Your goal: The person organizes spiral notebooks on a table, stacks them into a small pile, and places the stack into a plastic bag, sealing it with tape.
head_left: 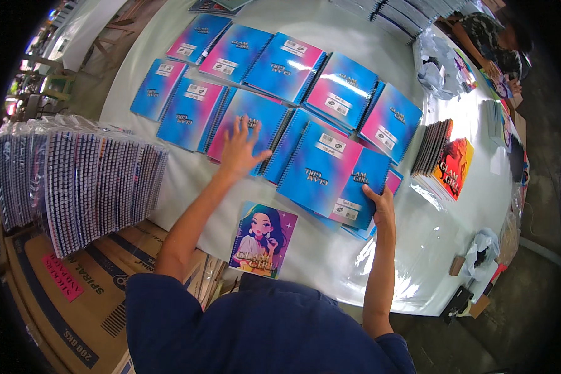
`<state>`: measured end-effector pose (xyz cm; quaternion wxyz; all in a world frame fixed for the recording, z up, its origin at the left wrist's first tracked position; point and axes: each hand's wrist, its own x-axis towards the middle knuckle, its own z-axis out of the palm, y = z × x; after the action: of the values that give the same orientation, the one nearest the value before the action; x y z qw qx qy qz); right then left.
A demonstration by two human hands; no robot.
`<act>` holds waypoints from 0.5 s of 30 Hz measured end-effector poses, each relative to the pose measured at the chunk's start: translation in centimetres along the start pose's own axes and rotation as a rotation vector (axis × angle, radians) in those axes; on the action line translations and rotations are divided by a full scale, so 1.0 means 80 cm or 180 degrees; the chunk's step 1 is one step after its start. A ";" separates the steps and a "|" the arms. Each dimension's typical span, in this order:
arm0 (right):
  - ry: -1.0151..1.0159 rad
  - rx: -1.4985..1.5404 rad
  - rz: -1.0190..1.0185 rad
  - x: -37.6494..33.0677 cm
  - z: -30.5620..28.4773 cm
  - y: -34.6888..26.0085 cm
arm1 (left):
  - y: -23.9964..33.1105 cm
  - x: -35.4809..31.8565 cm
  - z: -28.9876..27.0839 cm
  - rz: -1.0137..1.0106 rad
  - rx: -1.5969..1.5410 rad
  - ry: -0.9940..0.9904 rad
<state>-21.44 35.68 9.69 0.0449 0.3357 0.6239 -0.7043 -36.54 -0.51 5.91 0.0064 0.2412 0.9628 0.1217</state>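
Head view: nearest the body, a portrait-covered notebook point(263, 240) is lying alone at the edge of the white-covered table point(430, 240). Just beyond, a blue-pink notebook point(355, 196) is being touched near its right, spiral-bound edge by the right hand point(383, 204), thumb laid on the cover; the other fingers are being hidden, so whether it is being grasped cannot be told. From that hand, clearly the nearer, the notebook is extending leftward, its long axis running away from the body with the far end leaning right, and it is being partly overlapped by a neighbouring notebook point(318, 165). Farther left, another similar notebook point(265, 112) is being partly covered by the left hand point(242, 151), fingers spread, nothing being clasped. Beyond, more notebooks point(283, 65) are being displayed in rows.
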 end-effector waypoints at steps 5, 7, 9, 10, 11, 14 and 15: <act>-0.0101 0.0073 -0.0029 -0.009 0.008 -0.010 | -0.002 -0.019 0.025 -0.0506 0.0405 -0.0168; -0.0117 0.0074 -0.0049 -0.008 0.007 -0.010 | 0.013 -0.013 0.014 -0.0706 0.0413 -0.0463; -0.0063 0.0016 -0.0050 -0.002 0.003 -0.004 | 0.044 0.001 -0.012 -0.0933 0.0148 -0.0699; -0.0061 -0.0002 -0.0042 -0.002 0.006 -0.005 | 0.042 0.001 -0.013 -0.0916 0.0118 -0.0731; -0.0057 -0.0020 -0.0034 -0.003 0.007 -0.006 | 0.036 0.004 -0.012 -0.0897 0.0088 -0.0763; -0.0041 0.0034 -0.0108 -0.004 0.006 -0.007 | 0.030 0.016 -0.018 -0.0934 0.0022 -0.0918; -0.0007 0.0013 -0.0069 -0.005 0.004 -0.007 | 0.030 0.024 -0.020 -0.0955 0.0004 -0.0981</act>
<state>-21.54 35.40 10.38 0.0373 0.3282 0.6260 -0.7064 -37.20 2.09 8.11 0.1715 0.1110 0.9756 0.0805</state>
